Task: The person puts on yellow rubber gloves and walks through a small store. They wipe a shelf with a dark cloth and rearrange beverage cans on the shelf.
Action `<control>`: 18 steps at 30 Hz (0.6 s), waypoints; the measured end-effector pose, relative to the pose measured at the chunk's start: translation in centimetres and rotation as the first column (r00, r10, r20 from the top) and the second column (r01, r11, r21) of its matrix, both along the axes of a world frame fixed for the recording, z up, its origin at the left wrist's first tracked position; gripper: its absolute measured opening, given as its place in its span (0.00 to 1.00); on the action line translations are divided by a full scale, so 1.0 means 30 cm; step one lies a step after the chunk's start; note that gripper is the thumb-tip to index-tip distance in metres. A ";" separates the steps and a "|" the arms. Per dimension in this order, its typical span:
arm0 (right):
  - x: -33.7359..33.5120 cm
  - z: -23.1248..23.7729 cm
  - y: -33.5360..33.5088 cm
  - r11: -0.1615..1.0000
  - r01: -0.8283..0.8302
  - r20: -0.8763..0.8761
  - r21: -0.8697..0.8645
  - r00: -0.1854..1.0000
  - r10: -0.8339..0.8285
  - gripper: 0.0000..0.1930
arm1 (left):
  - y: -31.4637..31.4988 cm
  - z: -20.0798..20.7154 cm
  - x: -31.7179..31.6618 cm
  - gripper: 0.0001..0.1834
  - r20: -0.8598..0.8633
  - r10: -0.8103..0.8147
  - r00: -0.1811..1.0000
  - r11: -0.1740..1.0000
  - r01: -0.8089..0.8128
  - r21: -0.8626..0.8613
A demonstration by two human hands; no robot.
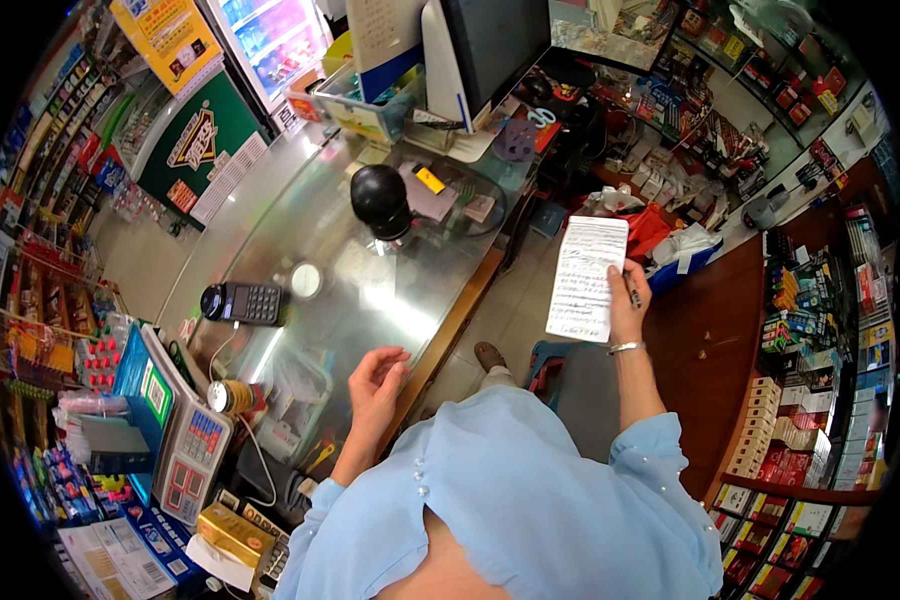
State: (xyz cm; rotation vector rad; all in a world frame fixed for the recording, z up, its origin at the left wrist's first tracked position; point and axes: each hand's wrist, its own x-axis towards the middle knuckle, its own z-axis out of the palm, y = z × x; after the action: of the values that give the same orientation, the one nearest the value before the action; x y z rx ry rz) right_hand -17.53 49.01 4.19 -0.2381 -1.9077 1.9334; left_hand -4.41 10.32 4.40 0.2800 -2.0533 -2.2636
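My right hand point(628, 306) is closed round the edge of a small white notepad point(585, 275) covered in lines of handwriting. A dark pen point(633, 292) is tucked between the fingers of that hand. The pad is held out over the floor, to the right of the glass counter point(360, 290). By the counter's near wooden edge hovers my left hand point(378, 388), empty, its fingers loosely curled and apart. On the glass stand a black rounded device point(380, 202) and a dark payment terminal point(245, 303) with keys.
A monitor point(490, 50) and a plastic bin point(360, 105) stand at the counter's far end. At lower left are a weighing scale point(192, 450), a round tin point(232, 397) and a gold box point(232, 533). A brown wooden cabinet point(705, 370) and shelves of packets point(805, 400) line the right.
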 end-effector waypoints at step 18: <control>-1.550 0.091 0.174 0.995 -0.058 -0.049 -0.081 0.997 0.055 0.11 | 0.297 -0.089 -0.217 0.17 -0.266 0.471 0.841 0.256 -0.419 -0.871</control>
State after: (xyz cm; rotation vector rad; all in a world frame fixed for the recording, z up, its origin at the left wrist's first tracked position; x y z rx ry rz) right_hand -64.01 54.24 6.93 -0.1633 -1.8258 2.0393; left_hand -10.93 19.23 1.74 0.6965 -2.4371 -0.5655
